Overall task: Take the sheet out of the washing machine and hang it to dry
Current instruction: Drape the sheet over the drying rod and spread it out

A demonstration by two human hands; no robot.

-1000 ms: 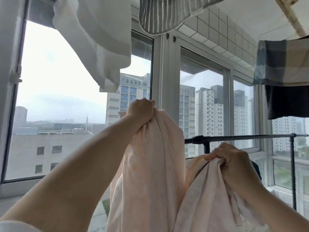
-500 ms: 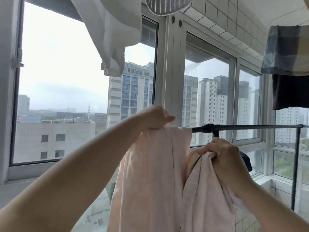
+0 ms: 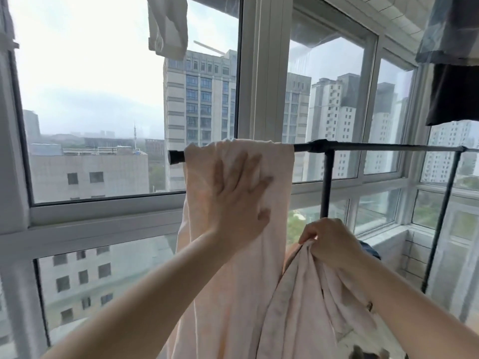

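A pale pink sheet (image 3: pixel 274 167) hangs folded over the left end of a black drying rack bar (image 3: pixel 375 147). My left hand (image 3: pixel 238 193) lies flat on the hanging part just below the bar, fingers spread and straight. Lower right, my right hand (image 3: pixel 329 242) grips a bunched fold of the same sheet, below the bar and in front of the rack's black upright. The rest of the sheet drops out of view at the bottom.
The rack's bar runs right to a far post (image 3: pixel 440 229). Large windows (image 3: pixel 103 99) stand just behind it. Overhead hang a white garment (image 3: pixel 168 24) at top left and checked and dark cloths (image 3: pixel 453 60) at top right.
My left hand laid the sheet over the bar, let go of the bunch and now lies flat on it. My right hand has dropped lower with its fold. The view tilted down.
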